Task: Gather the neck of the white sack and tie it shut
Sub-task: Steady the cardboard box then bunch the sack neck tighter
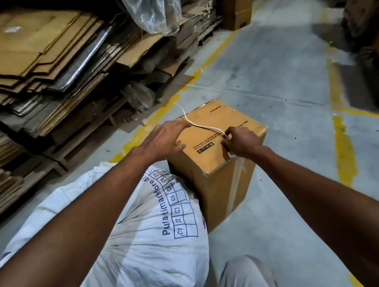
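A stuffed white woven sack (134, 254) with blue print lies on the floor at lower left, under my left forearm; its neck is hidden from me. A thin white string (202, 126) runs across the top of a brown cardboard box (216, 140) that stands just beyond the sack. My left hand (164, 137) rests flat on the box top with its fingertips on the string. My right hand (242, 141) pinches the near end of the string at the box's front edge.
Flattened cardboard (42, 65) is stacked on wooden pallets along the left. A clear plastic bag (153, 9) hangs above that stack. More boxes (237, 2) stand at the back. Yellow lines (342, 141) mark the grey concrete aisle. My knee (245, 280) shows at the bottom.
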Demonstrator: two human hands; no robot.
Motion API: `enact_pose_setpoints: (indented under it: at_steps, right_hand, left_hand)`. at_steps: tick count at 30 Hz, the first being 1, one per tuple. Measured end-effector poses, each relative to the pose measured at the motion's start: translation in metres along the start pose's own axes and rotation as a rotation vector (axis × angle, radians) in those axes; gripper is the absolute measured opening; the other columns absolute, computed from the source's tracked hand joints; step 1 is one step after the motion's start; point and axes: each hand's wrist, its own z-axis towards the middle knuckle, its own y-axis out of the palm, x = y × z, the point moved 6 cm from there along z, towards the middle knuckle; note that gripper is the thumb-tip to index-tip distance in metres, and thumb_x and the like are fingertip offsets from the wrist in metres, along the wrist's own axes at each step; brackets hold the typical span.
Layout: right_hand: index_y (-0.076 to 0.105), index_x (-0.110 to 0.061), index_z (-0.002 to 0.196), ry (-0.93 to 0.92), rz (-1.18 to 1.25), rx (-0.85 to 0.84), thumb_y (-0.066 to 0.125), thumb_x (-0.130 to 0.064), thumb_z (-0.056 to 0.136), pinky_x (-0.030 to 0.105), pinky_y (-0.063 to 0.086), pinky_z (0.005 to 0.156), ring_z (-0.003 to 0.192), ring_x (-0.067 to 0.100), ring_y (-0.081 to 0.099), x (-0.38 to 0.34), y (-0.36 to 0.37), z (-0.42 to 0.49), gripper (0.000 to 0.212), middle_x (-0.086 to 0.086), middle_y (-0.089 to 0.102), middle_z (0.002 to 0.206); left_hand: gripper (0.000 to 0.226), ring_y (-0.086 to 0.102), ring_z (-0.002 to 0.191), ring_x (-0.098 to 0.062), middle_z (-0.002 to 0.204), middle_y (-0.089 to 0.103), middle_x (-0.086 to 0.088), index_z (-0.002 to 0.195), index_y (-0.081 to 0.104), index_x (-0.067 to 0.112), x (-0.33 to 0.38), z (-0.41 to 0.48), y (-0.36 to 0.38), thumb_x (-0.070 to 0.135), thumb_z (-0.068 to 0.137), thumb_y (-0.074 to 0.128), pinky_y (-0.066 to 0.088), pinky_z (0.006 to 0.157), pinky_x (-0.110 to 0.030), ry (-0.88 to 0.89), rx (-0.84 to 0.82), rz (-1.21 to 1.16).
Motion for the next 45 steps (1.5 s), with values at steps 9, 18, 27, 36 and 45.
enact_pose_setpoints:
  at_steps: [9, 18, 27, 36, 45]
  right_hand:
    - [0.078, -0.017, 0.111, -0.103, 0.493, -0.227, 0.06, -0.027, 0.1, 0.029, 0.05, 0.061, 0.071, 0.015, 0.064, -0.012, 0.015, -0.028, 0.023, 0.001, 0.075, 0.082]
    - [0.072, -0.017, 0.124, -0.083, 0.772, -0.715, 0.048, -0.045, 0.105, 0.036, 0.054, 0.081, 0.086, 0.023, 0.07, -0.064, 0.014, -0.064, 0.042, 0.012, 0.076, 0.097]
    - [0.071, -0.005, 0.109, -0.047, 1.084, -0.639, 0.052, -0.021, 0.106, 0.022, 0.043, 0.047, 0.05, 0.013, 0.049, -0.172, 0.076, -0.107, 0.025, -0.001, 0.055, 0.072]
    - [0.079, -0.011, 0.096, -0.02, 1.07, -0.188, 0.057, -0.019, 0.1, 0.026, 0.043, 0.042, 0.042, 0.019, 0.05, -0.216, 0.124, -0.138, 0.023, 0.008, 0.061, 0.073]
    - [0.075, -0.006, 0.085, 0.051, 1.01, -0.039, 0.063, -0.025, 0.098, 0.034, 0.054, 0.051, 0.049, 0.016, 0.047, -0.228, 0.116, -0.148, 0.026, 0.005, 0.047, 0.062]
  left_hand:
    - [0.051, 0.035, 0.145, -0.026, 0.147, 0.051, -0.001, 0.145, 0.044, 0.03, -0.004, -0.005, 0.03, 0.03, 0.097, 0.061, 0.003, 0.118, -0.068, -0.043, -0.08, 0.344]
    - [0.031, 0.063, 0.083, -0.019, 0.099, 0.075, 0.009, 0.114, 0.064, 0.034, -0.036, -0.07, 0.003, 0.009, 0.095, 0.059, 0.019, 0.076, -0.034, 0.023, 0.139, 0.266]
    - [0.095, 0.009, 0.154, -0.036, 0.167, 0.01, -0.013, 0.159, 0.016, 0.03, -0.069, -0.212, -0.034, 0.014, 0.076, 0.059, 0.01, 0.119, -0.059, -0.651, 0.513, 0.314]
    - [0.155, 0.032, 0.147, -0.031, 0.163, 0.024, -0.013, 0.158, 0.002, 0.018, -0.076, -0.306, 0.063, 0.072, 0.04, 0.087, 0.029, 0.12, -0.047, -1.41, 0.307, -0.8]
    - [0.076, 0.059, 0.122, -0.031, 0.126, 0.067, -0.01, 0.123, 0.061, 0.015, -0.108, -0.339, 0.067, 0.065, 0.068, 0.073, 0.04, 0.106, -0.041, -1.469, 0.225, -0.799]
